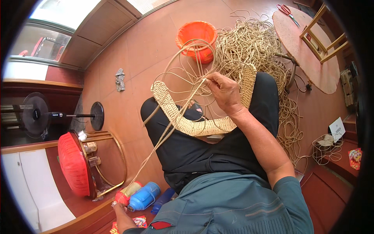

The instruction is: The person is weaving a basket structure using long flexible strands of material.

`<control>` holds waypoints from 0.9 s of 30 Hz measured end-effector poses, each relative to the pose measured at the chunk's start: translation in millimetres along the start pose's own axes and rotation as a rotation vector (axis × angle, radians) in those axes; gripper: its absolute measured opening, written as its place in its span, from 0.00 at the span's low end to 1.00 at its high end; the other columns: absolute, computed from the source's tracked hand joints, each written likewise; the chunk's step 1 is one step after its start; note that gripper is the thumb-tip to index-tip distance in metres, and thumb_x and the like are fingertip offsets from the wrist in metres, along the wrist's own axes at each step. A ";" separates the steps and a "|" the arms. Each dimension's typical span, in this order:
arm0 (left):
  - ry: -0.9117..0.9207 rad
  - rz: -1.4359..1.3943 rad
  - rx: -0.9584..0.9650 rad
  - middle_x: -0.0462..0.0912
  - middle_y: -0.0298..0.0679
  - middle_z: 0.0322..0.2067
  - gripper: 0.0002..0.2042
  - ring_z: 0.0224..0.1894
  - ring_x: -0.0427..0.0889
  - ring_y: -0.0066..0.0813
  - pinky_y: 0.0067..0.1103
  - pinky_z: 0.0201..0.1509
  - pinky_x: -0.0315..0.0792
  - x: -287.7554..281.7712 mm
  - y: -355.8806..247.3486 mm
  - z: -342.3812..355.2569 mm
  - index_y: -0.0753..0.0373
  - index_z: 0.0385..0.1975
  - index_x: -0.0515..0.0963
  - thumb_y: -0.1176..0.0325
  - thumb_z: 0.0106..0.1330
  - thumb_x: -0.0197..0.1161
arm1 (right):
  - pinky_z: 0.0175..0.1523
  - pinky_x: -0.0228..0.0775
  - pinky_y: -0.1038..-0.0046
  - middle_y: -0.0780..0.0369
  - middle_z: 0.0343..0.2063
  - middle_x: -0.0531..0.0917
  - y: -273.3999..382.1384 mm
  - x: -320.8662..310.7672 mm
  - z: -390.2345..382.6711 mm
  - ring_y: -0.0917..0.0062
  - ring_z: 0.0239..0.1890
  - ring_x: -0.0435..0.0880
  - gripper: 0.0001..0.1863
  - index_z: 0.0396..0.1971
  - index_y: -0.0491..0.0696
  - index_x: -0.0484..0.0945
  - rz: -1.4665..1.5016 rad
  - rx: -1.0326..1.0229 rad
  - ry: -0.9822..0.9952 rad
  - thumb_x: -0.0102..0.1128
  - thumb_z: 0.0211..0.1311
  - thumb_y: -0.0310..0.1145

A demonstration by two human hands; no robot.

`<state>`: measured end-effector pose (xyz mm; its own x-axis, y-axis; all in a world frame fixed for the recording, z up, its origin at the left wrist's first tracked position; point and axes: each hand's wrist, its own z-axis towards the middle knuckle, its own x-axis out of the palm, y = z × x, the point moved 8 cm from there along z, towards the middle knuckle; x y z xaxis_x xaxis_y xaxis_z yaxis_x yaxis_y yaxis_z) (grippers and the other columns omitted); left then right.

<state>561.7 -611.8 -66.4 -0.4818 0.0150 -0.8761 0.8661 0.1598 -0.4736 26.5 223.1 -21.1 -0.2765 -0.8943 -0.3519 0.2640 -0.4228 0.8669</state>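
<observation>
A woven straw U-shaped piece (210,126) rests across my lap, with looping loose cords standing up from it. My right hand (224,89), above the opening of the piece, pinches a pale cord (188,97) between thumb and fingers. From there long strands run down to my left hand (121,212) at the lower left, whose fingers are closed on the cord beside the thermoses. Part of my left hand is small and hard to make out. My dark-trousered legs sit under the piece, and a foot shows through its opening.
An orange bucket (204,58) and a big cord pile (249,43) lie ahead. A round board (319,78) with scissors (288,13) and a wooden frame (323,50) is at right. A black fan (35,113), red stool (72,163) and thermoses (144,197) are left.
</observation>
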 end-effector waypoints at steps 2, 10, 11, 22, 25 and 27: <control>0.493 0.783 0.455 0.87 0.57 0.58 0.23 0.60 0.88 0.50 0.40 0.61 0.82 87.1 -74.2 -42.3 0.63 0.62 0.82 0.71 0.66 0.68 | 0.36 0.80 0.66 0.58 0.28 0.88 -1.4 3.4 2.3 0.68 0.30 0.90 0.08 0.41 0.47 0.86 0.083 0.029 -0.010 0.70 0.74 0.36; 0.953 -0.212 1.166 0.90 0.45 0.48 0.14 0.50 0.90 0.33 0.28 0.57 0.82 146.2 -325.6 -545.8 0.65 0.58 0.84 0.71 0.75 0.68 | 0.31 0.74 0.69 0.64 0.20 0.83 -18.3 12.0 4.5 0.80 0.23 0.83 0.10 0.43 0.49 0.81 0.083 0.245 -0.004 0.74 0.72 0.35; 0.843 -0.212 1.444 0.89 0.47 0.47 0.15 0.49 0.90 0.40 0.32 0.57 0.82 132.7 -339.2 -595.7 0.64 0.57 0.84 0.70 0.73 0.69 | 0.30 0.73 0.70 0.65 0.19 0.82 -22.5 11.5 3.0 0.82 0.22 0.82 0.11 0.43 0.50 0.80 0.067 0.261 -0.029 0.75 0.71 0.35; 0.897 -0.134 1.244 0.91 0.37 0.37 0.12 0.39 0.88 0.19 0.21 0.43 0.81 158.6 -335.9 -559.3 0.62 0.57 0.85 0.69 0.78 0.66 | 0.31 0.73 0.67 0.62 0.22 0.83 -12.5 4.6 0.6 0.72 0.23 0.83 0.09 0.42 0.51 0.80 0.047 0.169 -0.027 0.73 0.72 0.36; 0.333 0.121 1.459 0.91 0.49 0.38 0.10 0.39 0.92 0.46 0.37 0.44 0.82 138.5 -358.8 -443.9 0.58 0.53 0.86 0.67 0.77 0.66 | 0.36 0.79 0.65 0.60 0.33 0.89 -7.4 0.1 1.8 0.65 0.32 0.90 0.07 0.43 0.52 0.82 0.007 0.048 -0.043 0.71 0.73 0.36; 0.120 0.122 1.558 0.91 0.52 0.40 0.09 0.42 0.90 0.57 0.42 0.45 0.81 116.3 -365.6 -340.4 0.57 0.52 0.86 0.65 0.77 0.66 | 0.37 0.80 0.64 0.59 0.33 0.89 -7.7 3.8 0.0 0.63 0.33 0.90 0.07 0.43 0.52 0.82 0.007 0.002 -0.075 0.71 0.73 0.36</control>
<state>143.8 -332.5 35.5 -0.3428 0.0391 -0.9386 0.1418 -0.9855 -0.0928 23.4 222.9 -29.2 -0.3433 -0.8836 -0.3184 0.2643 -0.4162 0.8700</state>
